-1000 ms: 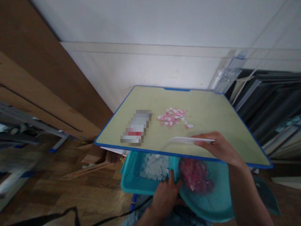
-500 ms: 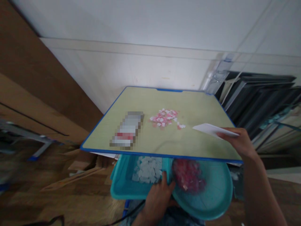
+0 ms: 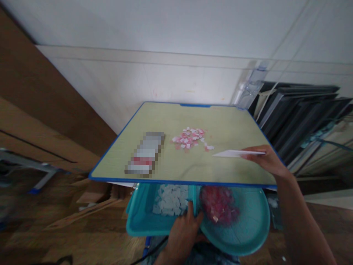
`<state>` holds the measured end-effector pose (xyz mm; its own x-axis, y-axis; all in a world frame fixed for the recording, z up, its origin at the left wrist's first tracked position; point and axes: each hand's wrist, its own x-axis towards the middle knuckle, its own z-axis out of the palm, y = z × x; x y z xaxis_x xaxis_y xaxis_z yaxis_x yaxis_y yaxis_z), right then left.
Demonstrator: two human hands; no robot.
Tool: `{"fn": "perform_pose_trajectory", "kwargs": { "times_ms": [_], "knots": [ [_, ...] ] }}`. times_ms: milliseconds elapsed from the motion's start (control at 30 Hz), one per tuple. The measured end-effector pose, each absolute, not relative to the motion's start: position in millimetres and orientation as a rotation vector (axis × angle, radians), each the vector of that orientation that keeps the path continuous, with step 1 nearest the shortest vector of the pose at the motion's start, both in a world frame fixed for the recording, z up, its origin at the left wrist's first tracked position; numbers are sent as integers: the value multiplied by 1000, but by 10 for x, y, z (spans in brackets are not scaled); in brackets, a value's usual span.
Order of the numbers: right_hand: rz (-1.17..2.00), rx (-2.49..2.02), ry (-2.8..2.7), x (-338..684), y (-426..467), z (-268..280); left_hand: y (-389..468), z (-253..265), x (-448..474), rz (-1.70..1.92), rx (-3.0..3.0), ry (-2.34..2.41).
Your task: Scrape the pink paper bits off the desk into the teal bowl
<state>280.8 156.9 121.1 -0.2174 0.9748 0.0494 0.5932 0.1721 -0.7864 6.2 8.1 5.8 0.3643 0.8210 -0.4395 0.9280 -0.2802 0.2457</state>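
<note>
This is looking like a small workshop or makeshift work corner, though its exact kind is staying unclear. Dark flat panels (image 3: 300,114) are leaning together at the right, brown scraps (image 3: 91,194) are lying on the wood-patterned floor (image 3: 66,244), and a metal leg (image 3: 45,176) is standing at the left. Below the near edge of a blue-rimmed counter (image 3: 231,125), a turquoise tub (image 3: 138,222) and a round basin (image 3: 257,235) are holding loose white pieces (image 3: 171,200) and a reddish heap (image 3: 217,204).
</note>
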Motion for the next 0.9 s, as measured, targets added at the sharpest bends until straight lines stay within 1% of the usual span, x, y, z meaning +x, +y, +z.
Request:
{"fn": "perform_pose_trajectory", "kwargs": {
  "times_ms": [133,333,500,833,900],
  "knots": [
    [899,-1426,-1934,2655,1765,1156,89,74,60,-337,2180,1503],
    [1146,-1212,-2078,2285,1972,1160,79,44,51,-324,2203,1511],
    [1297,-1132,-2198,2258,2036,1254,79,34,48,-325,2202,1504],
    [1333,-1201,-2296,2605,1850,1359,80,75,51,-343,2206,1514],
    [1270,-1238,-2262,2664,1760,1368,84,82,50,-340,2207,1511]
  ]
}}
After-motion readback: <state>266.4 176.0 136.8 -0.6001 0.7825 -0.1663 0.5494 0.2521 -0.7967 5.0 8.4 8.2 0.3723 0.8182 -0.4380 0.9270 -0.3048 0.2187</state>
